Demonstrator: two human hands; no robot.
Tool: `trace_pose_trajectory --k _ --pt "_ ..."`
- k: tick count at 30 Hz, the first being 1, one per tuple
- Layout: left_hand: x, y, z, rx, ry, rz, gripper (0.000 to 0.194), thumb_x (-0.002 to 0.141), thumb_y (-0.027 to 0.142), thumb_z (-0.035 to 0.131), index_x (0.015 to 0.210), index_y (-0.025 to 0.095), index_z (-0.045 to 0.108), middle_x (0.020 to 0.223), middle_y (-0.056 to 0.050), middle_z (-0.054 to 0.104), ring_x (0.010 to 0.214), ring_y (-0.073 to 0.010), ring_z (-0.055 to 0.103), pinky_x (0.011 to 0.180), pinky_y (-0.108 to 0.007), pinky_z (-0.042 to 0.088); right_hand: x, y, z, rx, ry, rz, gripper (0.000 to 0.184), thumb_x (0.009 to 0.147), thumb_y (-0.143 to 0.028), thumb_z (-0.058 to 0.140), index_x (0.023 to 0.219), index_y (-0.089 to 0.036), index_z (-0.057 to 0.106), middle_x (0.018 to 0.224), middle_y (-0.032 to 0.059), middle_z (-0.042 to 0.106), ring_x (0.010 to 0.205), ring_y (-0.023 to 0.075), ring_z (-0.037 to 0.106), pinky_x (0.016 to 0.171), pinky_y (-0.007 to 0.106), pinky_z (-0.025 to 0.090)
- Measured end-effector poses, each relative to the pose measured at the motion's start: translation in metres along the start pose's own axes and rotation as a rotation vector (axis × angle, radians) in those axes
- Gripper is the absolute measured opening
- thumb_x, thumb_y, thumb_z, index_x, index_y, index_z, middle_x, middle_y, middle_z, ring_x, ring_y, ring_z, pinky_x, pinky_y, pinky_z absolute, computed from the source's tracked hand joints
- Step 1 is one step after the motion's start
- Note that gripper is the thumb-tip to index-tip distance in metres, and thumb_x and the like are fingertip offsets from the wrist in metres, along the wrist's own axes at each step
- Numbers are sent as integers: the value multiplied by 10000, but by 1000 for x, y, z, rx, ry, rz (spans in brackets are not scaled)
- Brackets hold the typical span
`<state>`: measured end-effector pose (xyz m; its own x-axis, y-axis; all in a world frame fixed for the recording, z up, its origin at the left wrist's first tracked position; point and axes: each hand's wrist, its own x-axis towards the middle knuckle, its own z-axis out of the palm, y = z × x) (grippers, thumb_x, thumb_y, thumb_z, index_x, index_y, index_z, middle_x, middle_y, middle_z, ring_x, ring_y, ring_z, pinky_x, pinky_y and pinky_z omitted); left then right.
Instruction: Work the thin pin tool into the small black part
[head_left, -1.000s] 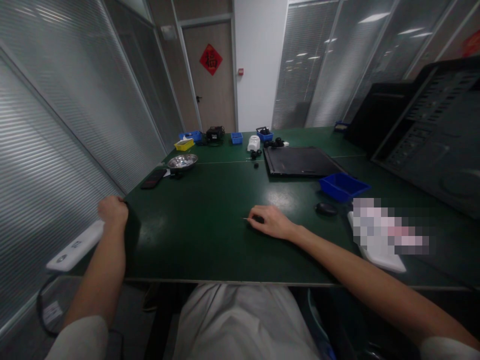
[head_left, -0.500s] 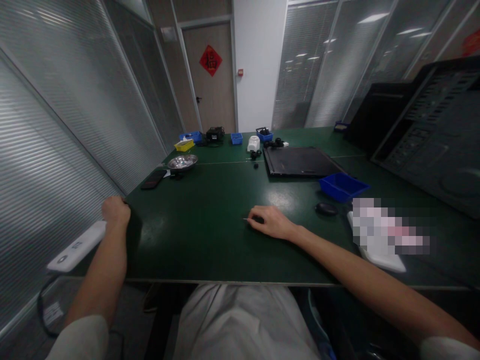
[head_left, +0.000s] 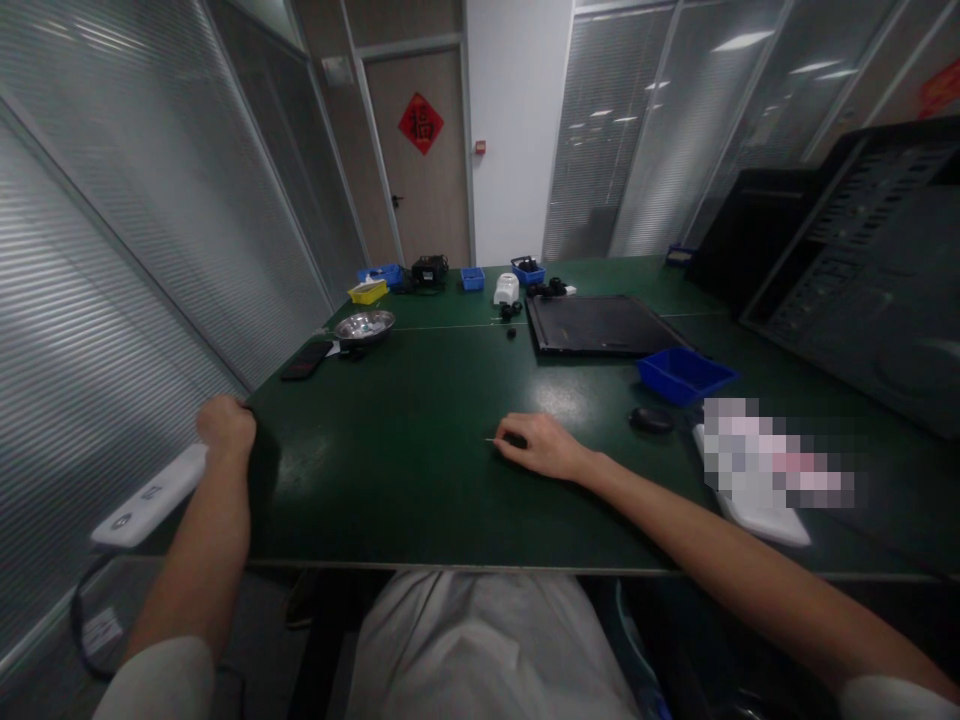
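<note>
My right hand (head_left: 541, 446) rests on the green table in a pinch. Between its thumb and forefinger a thin pale stick (head_left: 490, 440) pokes out to the left, too small to name more closely. At the table's left edge my left hand (head_left: 227, 424) is closed, knuckles up. Its fingers curl out of sight, so anything inside them is hidden. Just in front of that wrist lies a white power strip (head_left: 150, 497) with a dark cable. To the right of my right hand are a black computer mouse (head_left: 651, 420) and a blue tray (head_left: 684, 374).
A closed black laptop (head_left: 600, 324) lies behind the blue tray. A metal bowl (head_left: 364, 325) and a dark phone (head_left: 306, 360) stand at the far left. Small bins, including a yellow bin (head_left: 367, 292), line the back. A large dark computer case (head_left: 870, 270) rises at the right.
My left hand has shifted very slightly to the left. My right hand keeps its pinch on the thin stick in nearly the same place.
</note>
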<state>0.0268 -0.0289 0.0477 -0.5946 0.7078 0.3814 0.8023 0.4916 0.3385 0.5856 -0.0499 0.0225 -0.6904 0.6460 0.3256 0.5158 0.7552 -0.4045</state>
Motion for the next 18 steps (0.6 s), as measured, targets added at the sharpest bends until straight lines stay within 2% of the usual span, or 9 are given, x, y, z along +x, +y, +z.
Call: trace_pose_trajectory --k 3,6,8,10,12,15,18 --pt "0 0 -1 47 -22 -51 147 843 57 602 843 1 738 550 -14 364 776 -218 510 823 -335 440 0 -1 0 -4 -2 5 137 987 -306 606 986 -205 699 925 22 696 754 144 622 700 264 422" --pt "-1 13 4 8 -85 31 211 901 89 579 984 7 755 664 -48 573 856 -232 579 871 -337 455 0 -1 0 -5 -4 9 126 981 -294 610 986 -206 699 920 21 696 759 146 624 698 264 419" --pt "-6 33 14 -50 -168 136 213 920 147 618 1043 63 771 813 -48 692 895 -212 622 890 -296 464 0 -1 0 -7 -4 12 131 985 -295 603 990 -206 699 927 24 699 760 147 626 699 265 419" --pt "-20 64 27 -137 -277 270 195 905 214 681 1047 138 791 953 -33 748 920 -192 657 882 -255 479 0 -2 0 -17 -6 16 140 990 -301 596 993 -205 698 929 26 699 757 148 625 700 267 419" --pt "-46 102 39 -305 -412 472 189 903 253 693 1041 175 798 1074 -52 751 981 -201 672 906 -266 494 0 -2 -1 -24 -7 21 143 992 -304 593 998 -205 695 932 27 698 758 148 624 705 268 420" --pt "-103 158 47 -606 -637 826 210 927 312 666 1053 194 785 1161 -77 718 1063 -220 660 946 -318 507 0 -3 -1 -24 -1 27 139 992 -302 590 1004 -206 691 940 24 699 769 148 626 719 265 423" --pt "-158 198 44 -758 -833 975 235 935 325 663 1098 186 759 1152 -84 705 997 -202 663 888 -312 528 0 -3 1 -23 7 38 116 977 -284 603 1007 -210 687 935 21 700 775 149 628 724 262 418"
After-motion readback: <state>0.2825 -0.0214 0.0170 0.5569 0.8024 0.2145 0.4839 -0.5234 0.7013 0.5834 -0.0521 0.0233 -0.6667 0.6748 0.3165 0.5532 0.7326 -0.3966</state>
